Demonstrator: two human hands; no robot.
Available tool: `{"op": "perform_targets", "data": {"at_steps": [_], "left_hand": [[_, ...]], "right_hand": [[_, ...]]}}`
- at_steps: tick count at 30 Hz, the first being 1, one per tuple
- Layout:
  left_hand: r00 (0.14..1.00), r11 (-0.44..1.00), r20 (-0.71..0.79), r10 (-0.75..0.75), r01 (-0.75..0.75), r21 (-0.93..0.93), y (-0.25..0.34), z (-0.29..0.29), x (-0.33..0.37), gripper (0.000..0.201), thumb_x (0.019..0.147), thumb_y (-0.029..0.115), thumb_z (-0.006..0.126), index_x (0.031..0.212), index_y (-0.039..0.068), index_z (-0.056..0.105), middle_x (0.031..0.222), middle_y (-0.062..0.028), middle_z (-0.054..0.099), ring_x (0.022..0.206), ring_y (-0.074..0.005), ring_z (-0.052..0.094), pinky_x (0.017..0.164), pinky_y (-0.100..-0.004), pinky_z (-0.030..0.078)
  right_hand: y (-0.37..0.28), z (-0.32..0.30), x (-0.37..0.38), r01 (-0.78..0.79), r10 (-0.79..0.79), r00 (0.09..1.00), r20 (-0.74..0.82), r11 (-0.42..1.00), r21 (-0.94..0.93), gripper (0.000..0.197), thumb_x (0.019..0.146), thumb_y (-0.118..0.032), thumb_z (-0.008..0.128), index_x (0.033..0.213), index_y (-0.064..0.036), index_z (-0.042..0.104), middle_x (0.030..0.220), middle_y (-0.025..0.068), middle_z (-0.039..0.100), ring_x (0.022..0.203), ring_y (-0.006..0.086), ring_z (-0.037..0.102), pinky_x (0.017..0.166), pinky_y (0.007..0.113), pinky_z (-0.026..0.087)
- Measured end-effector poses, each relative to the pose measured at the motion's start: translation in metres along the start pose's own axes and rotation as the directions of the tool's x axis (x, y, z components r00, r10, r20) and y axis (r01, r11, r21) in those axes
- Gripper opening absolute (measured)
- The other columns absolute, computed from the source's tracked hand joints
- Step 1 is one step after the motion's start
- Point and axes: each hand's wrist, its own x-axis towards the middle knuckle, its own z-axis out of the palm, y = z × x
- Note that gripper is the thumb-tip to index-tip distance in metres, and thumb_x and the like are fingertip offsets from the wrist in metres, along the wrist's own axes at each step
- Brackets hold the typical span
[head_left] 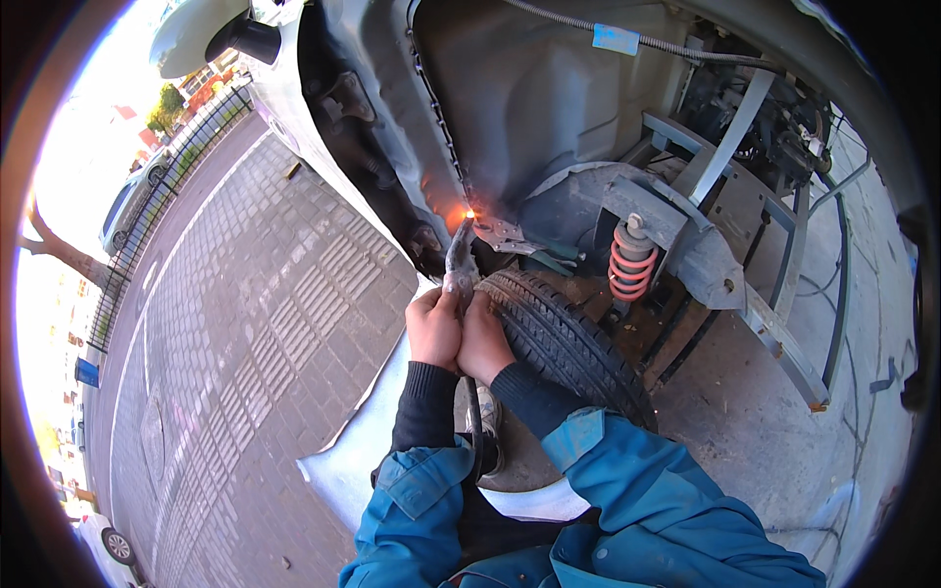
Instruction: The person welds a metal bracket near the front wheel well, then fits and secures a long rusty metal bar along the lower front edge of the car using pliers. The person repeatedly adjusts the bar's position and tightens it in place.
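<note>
Both of my hands are wrapped round a welding torch (459, 257), my left hand (432, 328) and my right hand (483, 338) pressed side by side on its handle. At the torch's tip a bright orange glow (470, 214) burns on the lower end of a seam in the grey metal body panel (529, 88). Dark blobs run up along that seam. Just right of the glow, locking pliers (505, 235) are clamped near the panel's lower edge. The torch's dark cable (475, 421) hangs down between my forearms.
Below the pliers stands a tyre (564, 328), close to my right hand. Farther right are a red coil spring (632, 265) and a metal frame (784, 343). A pale sheet (358, 461) lies under my arms. Paving (255, 323) spreads left, with a fence (167, 186) beyond.
</note>
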Motion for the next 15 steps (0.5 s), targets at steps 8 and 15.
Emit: {"op": "perform_targets", "data": {"at_steps": [8,15], "left_hand": [[1.000,1.000,0.017,-0.015,0.016,-0.022,-0.0063,-0.0045,0.0039,0.032,0.107,0.017,0.059,0.106,-0.012,0.072,0.092,-0.0102,0.074,0.076,-0.0140,0.067,0.069,-0.0279,0.054],[1.000,1.000,0.025,-0.006,0.007,-0.026,-0.0068,-0.0045,0.0047,0.032,0.107,0.016,0.059,0.106,-0.012,0.072,0.093,-0.0104,0.074,0.076,-0.0139,0.067,0.070,-0.0280,0.054]], "right_hand": [[-0.0044,-0.0024,-0.0011,-0.046,0.046,0.999,0.027,0.999,0.004,0.044,0.104,-0.026,0.057,0.120,0.0071,0.034,0.105,0.0404,0.069,0.099,0.0542,0.070,0.084,0.057,0.058],[-0.0041,-0.0027,-0.0009,-0.035,0.035,0.999,0.017,0.999,-0.005,0.046,0.106,-0.032,0.055,0.120,0.0070,0.034,0.105,0.0405,0.069,0.098,0.0547,0.070,0.083,0.057,0.058]]}}
